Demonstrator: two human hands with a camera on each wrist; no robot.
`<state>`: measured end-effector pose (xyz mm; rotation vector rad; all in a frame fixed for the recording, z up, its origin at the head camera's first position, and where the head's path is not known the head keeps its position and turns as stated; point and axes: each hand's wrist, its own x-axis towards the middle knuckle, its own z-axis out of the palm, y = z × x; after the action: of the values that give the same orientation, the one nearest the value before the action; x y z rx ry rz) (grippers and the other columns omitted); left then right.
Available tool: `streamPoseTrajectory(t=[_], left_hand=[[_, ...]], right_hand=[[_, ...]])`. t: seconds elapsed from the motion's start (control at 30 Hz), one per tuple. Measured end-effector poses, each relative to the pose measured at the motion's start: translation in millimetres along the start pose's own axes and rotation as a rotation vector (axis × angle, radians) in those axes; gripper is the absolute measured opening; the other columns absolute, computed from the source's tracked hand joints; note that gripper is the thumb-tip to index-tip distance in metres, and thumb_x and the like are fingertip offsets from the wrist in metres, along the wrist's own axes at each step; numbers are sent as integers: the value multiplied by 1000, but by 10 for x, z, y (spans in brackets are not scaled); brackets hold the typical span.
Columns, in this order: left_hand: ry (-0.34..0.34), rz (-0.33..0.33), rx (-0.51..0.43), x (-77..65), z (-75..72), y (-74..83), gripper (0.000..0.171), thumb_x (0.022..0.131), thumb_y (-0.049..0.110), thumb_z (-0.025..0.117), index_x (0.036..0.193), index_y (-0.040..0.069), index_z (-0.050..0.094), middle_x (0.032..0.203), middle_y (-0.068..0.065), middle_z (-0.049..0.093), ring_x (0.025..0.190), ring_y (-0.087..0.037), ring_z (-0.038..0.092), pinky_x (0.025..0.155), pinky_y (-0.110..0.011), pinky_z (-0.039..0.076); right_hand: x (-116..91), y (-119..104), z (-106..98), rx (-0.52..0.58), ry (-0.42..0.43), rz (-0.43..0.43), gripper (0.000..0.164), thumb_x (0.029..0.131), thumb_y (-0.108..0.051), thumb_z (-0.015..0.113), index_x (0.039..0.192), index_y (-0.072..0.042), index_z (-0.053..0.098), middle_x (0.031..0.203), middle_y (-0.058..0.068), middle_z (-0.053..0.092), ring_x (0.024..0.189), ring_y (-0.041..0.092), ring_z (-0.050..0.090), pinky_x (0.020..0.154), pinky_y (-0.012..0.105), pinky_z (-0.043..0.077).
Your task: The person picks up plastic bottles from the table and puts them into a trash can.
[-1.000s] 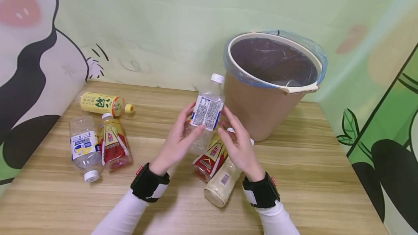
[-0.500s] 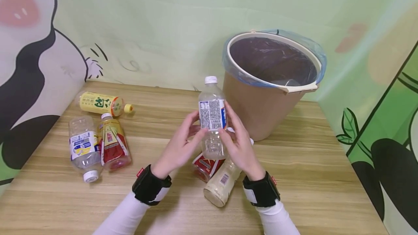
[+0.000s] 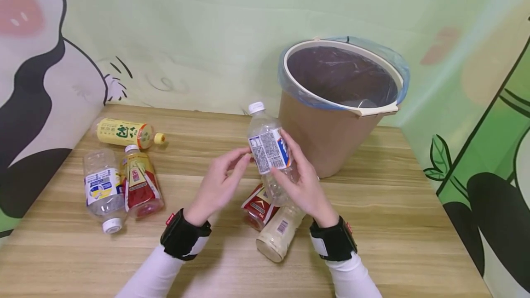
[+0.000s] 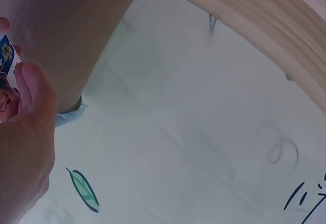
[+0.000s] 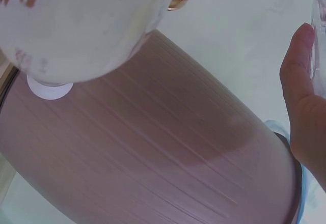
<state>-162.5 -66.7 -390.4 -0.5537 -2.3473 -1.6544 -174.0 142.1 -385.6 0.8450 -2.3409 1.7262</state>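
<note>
Clear plastic bottle (image 3: 269, 155) with white cap (image 3: 256, 107): tilted above the worktop (image 3: 393, 243), near the lined bin (image 3: 314, 137); right hand (image 3: 303, 185) grips it, fingers curled. Left hand (image 3: 216, 185): fingers part-bent beside it; any pinch cannot be told.

Held bottle (image 3: 270, 150) — white-capped; bin (image 3: 320, 134) — brown.

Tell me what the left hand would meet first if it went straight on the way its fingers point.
Most likely the white-capped clear plastic bottle held by the right hand; depth beside the left hand is unclear, so they may already touch.
</note>
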Motion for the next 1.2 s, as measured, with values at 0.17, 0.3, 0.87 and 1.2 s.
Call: streamPoseTrajectory(t=[0.17, 0.3, 0.87, 1.2], left_hand=[[11, 10, 18, 6, -19, 4, 33, 105, 16, 50, 130, -2, 62, 125, -23, 69, 112, -39, 70, 95, -51, 58], [15, 8, 25, 7, -25, -6, 35, 104, 16, 52, 134, 0, 60, 130, -22, 67, 110, -37, 70, 94, -50, 59], [57, 84, 68, 108, -94, 76, 42, 100, 6, 57, 141, 3, 54, 143, -17, 57, 113, -34, 68, 99, -43, 57], [37, 153, 104, 198, -16, 200, 47, 98, 6, 58, 144, 2, 51, 147, -19, 54, 114, -33, 68, 99, -47, 57]], right_hand=[[-11, -18, -18, 7, -3, 7, 82, 93, 0, 63, 161, -20, 23, 160, 16, 38, 136, 35, 53, 110, 44, 50], [-19, -22, -36, 12, -2, 13, 81, 94, 0, 62, 161, -21, 22, 161, 15, 37, 136, 36, 52, 109, 45, 50], [148, -423, -248, 58, 41, 27, 76, 93, 2, 61, 159, -13, 27, 138, 23, 52, 115, 31, 62, 92, 26, 57], [635, -992, -665, 92, 240, -5, 68, 98, -8, 53, 160, -17, 26, 141, 20, 49, 115, 25, 63, 88, 27, 60]])
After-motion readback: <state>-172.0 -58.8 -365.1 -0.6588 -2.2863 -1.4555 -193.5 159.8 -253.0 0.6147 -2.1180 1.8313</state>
